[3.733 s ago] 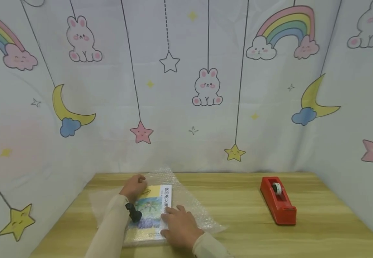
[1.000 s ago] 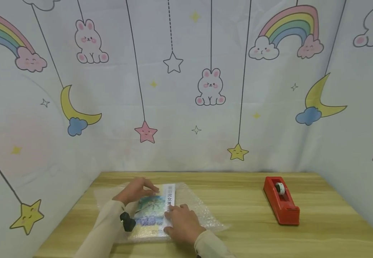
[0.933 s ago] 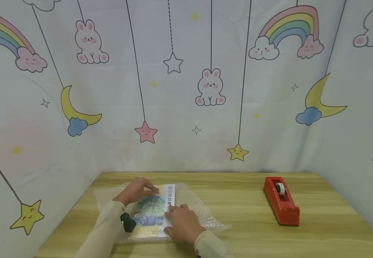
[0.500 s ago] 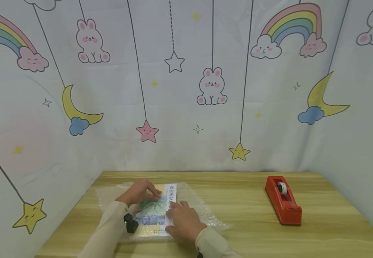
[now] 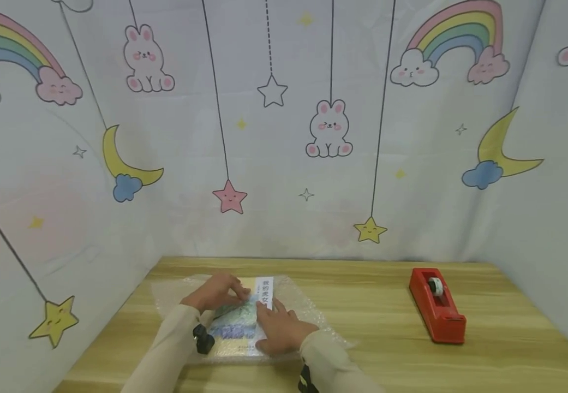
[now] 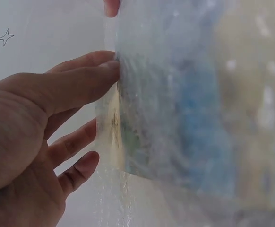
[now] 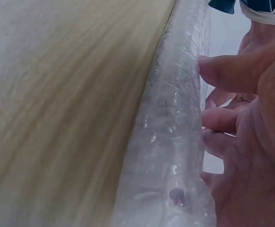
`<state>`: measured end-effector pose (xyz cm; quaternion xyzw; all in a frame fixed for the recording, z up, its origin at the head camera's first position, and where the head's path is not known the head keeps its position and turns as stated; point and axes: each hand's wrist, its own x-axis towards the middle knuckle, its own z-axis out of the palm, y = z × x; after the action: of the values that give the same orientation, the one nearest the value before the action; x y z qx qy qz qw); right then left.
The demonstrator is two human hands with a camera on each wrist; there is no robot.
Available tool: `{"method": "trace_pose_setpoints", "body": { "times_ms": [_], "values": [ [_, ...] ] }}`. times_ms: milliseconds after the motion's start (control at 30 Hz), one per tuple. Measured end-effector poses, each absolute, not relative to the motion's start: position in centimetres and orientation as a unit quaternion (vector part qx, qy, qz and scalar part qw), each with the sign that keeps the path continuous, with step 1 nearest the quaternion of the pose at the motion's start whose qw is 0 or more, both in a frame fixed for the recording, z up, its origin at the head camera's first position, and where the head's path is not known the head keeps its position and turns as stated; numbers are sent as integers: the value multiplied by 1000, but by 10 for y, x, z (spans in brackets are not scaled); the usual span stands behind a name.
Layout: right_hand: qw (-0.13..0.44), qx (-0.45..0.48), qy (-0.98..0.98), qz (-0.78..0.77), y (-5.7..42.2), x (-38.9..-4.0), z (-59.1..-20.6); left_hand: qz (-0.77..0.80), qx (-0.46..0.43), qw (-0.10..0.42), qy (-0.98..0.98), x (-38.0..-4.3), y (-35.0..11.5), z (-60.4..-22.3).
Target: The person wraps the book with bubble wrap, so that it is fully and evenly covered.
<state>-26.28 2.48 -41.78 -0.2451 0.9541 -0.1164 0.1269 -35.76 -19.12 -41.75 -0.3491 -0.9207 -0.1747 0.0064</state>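
Note:
A book [image 5: 234, 331] with a painted blue, purple and yellow cover and a white title strip lies flat on the table. Clear bubble wrap [image 5: 308, 308] spreads under and past its sides; film also covers the cover in the left wrist view. My left hand [image 5: 217, 292] rests its fingertips on the upper part of the book, fingers slightly bent. With loosely spread fingers my right hand [image 5: 284, 327] presses on the white strip along the right side. In the right wrist view those fingertips touch the wrapped edge [image 7: 161, 123]. Part of the cover is hidden under both hands.
A red tape dispenser [image 5: 436, 305] with a small roll of tape stands on the right of the wooden table [image 5: 362, 349]. A white curtain [image 5: 284, 164] printed with rabbits, stars and rainbows encloses the back and sides.
My left hand has shifted rightward from the book's upper left onto its cover, and the raised far corner of bubble wrap has come down. My right hand has stayed along the right side.

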Motion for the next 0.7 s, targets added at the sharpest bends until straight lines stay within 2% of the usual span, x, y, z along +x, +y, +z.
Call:
{"method": "trace_pose_setpoints", "body": {
  "times_ms": [300, 500, 700],
  "values": [
    [122, -243, 955, -115, 27, -263, -414, -183, -352, -12, -918, -341, -185, -412],
    [124, -240, 956, -118, 26, -261, -413, -179, -342, 22, -922, -331, -187, -407],
    [130, -242, 954, -119, 27, -262, -413, -219, -302, 47, -927, -322, -207, -399]
  ]
}}
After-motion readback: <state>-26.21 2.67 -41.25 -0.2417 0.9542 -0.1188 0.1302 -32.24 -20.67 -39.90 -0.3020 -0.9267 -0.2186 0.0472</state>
